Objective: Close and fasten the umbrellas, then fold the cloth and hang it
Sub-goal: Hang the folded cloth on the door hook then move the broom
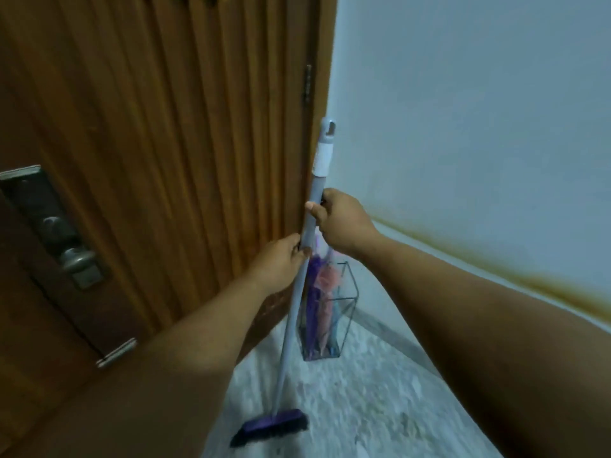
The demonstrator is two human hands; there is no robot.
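Both hands are on a broom (299, 276) that stands nearly upright in the corner, its pale grey pole leaning slightly so the top tips right toward the wall. The right hand (344, 223) grips the pole high up, just below the white sleeve and the hanging loop at its top, fingers (314, 208) curled round it. The left hand (281, 264) holds the same pole just below, its fingers wrapped round the shaft from the left side. The purple brush head (269, 426) sits on the speckled floor (380, 408), near the person. Just beyond the pole, farther in the corner, a clear wire-framed stand (345, 312) rests on the floor with the umbrellas (319, 299) upright inside it, a purple one on the left and a pinkish one to its right, both looking furled, though their straps are too blurred to tell. The ribbed brown door (165, 143) fills the left, with its metal handle (74, 257) lower left; the pale wall (479, 110) runs along the right.
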